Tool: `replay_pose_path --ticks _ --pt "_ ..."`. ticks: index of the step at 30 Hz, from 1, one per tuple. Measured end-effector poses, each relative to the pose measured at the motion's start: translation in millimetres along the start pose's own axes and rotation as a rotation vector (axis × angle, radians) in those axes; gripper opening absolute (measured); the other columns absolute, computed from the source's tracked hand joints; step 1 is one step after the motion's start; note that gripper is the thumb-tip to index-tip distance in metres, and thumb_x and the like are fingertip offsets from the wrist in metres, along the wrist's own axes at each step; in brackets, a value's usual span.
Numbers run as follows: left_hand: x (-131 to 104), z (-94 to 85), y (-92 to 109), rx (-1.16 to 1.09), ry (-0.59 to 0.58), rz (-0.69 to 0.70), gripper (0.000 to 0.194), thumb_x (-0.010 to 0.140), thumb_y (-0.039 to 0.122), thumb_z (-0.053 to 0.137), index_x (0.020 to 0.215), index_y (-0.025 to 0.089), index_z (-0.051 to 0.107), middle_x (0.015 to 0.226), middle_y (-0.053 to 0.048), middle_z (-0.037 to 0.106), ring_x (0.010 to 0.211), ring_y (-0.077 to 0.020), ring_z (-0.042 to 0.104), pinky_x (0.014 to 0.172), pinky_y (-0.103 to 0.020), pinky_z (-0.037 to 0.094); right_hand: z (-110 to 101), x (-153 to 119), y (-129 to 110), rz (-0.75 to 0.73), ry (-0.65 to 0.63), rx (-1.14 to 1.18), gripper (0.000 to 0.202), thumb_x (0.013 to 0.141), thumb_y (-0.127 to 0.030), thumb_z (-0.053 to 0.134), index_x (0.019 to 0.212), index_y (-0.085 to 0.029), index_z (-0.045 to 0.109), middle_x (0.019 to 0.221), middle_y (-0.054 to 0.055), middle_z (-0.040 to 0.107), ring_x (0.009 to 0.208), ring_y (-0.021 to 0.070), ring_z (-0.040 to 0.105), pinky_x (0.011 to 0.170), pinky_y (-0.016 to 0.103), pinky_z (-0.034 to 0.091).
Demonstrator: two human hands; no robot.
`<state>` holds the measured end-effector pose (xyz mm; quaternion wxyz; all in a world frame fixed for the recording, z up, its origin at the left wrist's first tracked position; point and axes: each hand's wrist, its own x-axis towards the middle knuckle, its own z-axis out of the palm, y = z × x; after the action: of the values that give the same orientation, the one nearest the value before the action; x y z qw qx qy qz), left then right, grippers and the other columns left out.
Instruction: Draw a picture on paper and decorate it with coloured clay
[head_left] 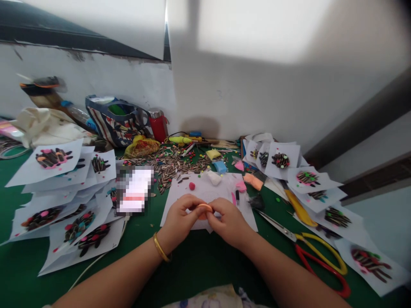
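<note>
A flat piece of orange clay (pixel 204 210) is pinched between both hands, above the near edge of a white paper sheet (pixel 175 201). My left hand (pixel 184 218), with a gold bangle at the wrist, grips its left side with thumb and fingers. The right side of the clay is between the thumb and fingers of my right hand (pixel 227 220). On the sheet beyond lie a small red ball (pixel 192 186), a white clay lump (pixel 213 178), a pink piece (pixel 240 186) and a black marker (pixel 237 197).
Seeds (pixel 175 164) are heaped behind the sheet. Seed-decorated papers are stacked left (pixel 64 192) and right (pixel 321 184). Large scissors (pixel 292 235) lie right of the sheet, a phone (pixel 136 188) left. A red bottle (pixel 158 126) and striped bag (pixel 112 122) stand by the wall.
</note>
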<state>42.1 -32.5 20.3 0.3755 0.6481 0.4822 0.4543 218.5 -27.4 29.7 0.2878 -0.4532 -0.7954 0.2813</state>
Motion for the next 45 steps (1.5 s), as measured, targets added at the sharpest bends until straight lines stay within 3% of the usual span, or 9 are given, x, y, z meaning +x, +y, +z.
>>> replay_pose_path --ticks 4,9,15,20,26,32,36,41,45 --pt "1.1 -0.6 2.4 -0.09 -0.031 -0.103 0.021 0.084 0.038 0.064 0.083 0.018 0.071 0.08 -0.004 0.07 0.074 -0.0175 0.064 0.071 -0.029 0.052 0.5 0.3 0.7 0.019 0.01 0.063 0.011 0.088 -0.026 0.057 0.087 -0.021 0.067 0.085 0.002 0.068 0.083 0.0179 0.059 0.074 0.029 0.042" --pt "1.6 -1.6 0.1 -0.085 0.008 -0.069 0.022 0.085 0.033 0.062 0.1 0.021 0.073 0.102 -0.005 0.071 0.095 -0.0199 0.065 0.087 -0.033 0.052 -0.9 0.9 3.0 0.064 0.005 0.038 0.009 0.084 -0.021 0.056 0.078 -0.02 0.063 0.076 0.0 0.063 0.074 0.0159 0.056 0.066 0.027 0.04" --pt "1.9 -0.2 -2.6 -0.131 -0.018 -0.17 0.022 0.081 0.038 0.067 0.084 0.017 0.072 0.081 -0.005 0.072 0.077 -0.0188 0.066 0.072 -0.03 0.053 -1.5 1.0 4.8 0.091 0.053 0.097 0.009 0.084 -0.022 0.054 0.078 -0.02 0.061 0.077 0.0 0.061 0.074 0.0159 0.055 0.067 0.027 0.041" --pt "1.6 1.5 -2.4 -0.157 -0.034 -0.123 0.034 0.079 0.037 0.069 0.108 0.02 0.069 0.103 -0.008 0.07 0.088 -0.0201 0.066 0.077 -0.033 0.054 -3.3 2.3 5.2 0.11 0.056 0.13 0.01 0.085 -0.024 0.055 0.078 -0.02 0.06 0.075 0.0 0.06 0.072 0.0154 0.054 0.065 0.026 0.041" --pt "1.2 -0.7 1.9 -0.063 -0.023 -0.124 0.022 0.083 0.038 0.065 0.079 0.017 0.07 0.077 -0.004 0.069 0.073 -0.0169 0.062 0.069 -0.028 0.05 -0.4 -0.4 2.1 0.064 0.006 0.106 0.014 0.087 -0.033 0.06 0.087 -0.02 0.064 0.087 0.002 0.066 0.083 0.0176 0.058 0.074 0.028 0.042" --pt "1.1 0.0 3.4 -0.102 -0.034 -0.152 0.023 0.083 0.039 0.064 0.087 0.017 0.073 0.085 -0.005 0.071 0.082 -0.0186 0.065 0.077 -0.029 0.05 -1.8 2.3 7.9 0.101 -0.071 0.231 0.02 0.093 -0.033 0.053 0.091 -0.021 0.069 0.088 0.001 0.069 0.086 0.0174 0.061 0.076 0.027 0.043" --pt "1.0 1.0 0.0 -0.112 -0.027 -0.163 0.035 0.079 0.038 0.068 0.108 0.019 0.069 0.099 -0.006 0.071 0.085 -0.019 0.065 0.078 -0.03 0.051 -2.1 2.8 8.2 0.124 -0.065 0.21 0.018 0.091 -0.031 0.054 0.088 -0.021 0.068 0.085 0.001 0.068 0.081 0.0172 0.06 0.071 0.027 0.042" --pt "1.3 -1.0 3.0 0.004 -0.047 -0.142 0.025 0.082 0.04 0.064 0.078 0.017 0.072 0.076 -0.004 0.069 0.074 -0.0176 0.062 0.07 -0.028 0.048 -1.0 2.3 7.8 0.127 -0.067 0.193 0.019 0.091 -0.032 0.053 0.085 -0.02 0.067 0.082 0.001 0.067 0.078 0.0169 0.059 0.07 0.027 0.042" --pt "1.6 -1.1 4.8 -0.069 -0.046 -0.158 0.024 0.082 0.039 0.063 0.089 0.017 0.072 0.085 -0.004 0.071 0.08 -0.0187 0.064 0.074 -0.028 0.049 -4.1 3.0 8.1 0.133 -0.049 0.245 0.02 0.092 -0.033 0.052 0.088 -0.02 0.067 0.084 0.001 0.067 0.08 0.0168 0.06 0.071 0.026 0.042"
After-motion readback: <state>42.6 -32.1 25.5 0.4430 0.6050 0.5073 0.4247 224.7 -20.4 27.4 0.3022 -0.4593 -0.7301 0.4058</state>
